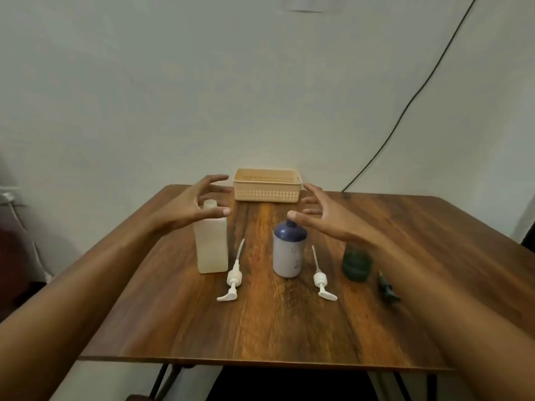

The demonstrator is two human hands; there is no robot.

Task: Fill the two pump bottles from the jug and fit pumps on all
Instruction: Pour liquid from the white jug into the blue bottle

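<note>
A: My left hand (192, 205) is spread wide, fingers curled, hovering at the neck of the square translucent bottle (211, 241); it grips nothing. My right hand (321, 215) is just as open, thumb close over the mouth of the round blue-shouldered bottle (289, 250). I can't tell whether the thumb touches it.

B: Where do the pumps sit?

A: Both bottles stand upright and uncapped on the wooden surface (260, 328). One white pump (233, 277) lies flat just right of the square bottle, its tube pointing away from me. A second white pump (322, 279) lies just right of the round bottle, the same way round.

B: Anything else?

A: A dark green container (356, 264) stands further right, partly under my right forearm, with a small dark piece (388, 287) beside it, too blurred to identify. A peach perforated basket (267, 185) sits at the far edge, between my hands.
</note>
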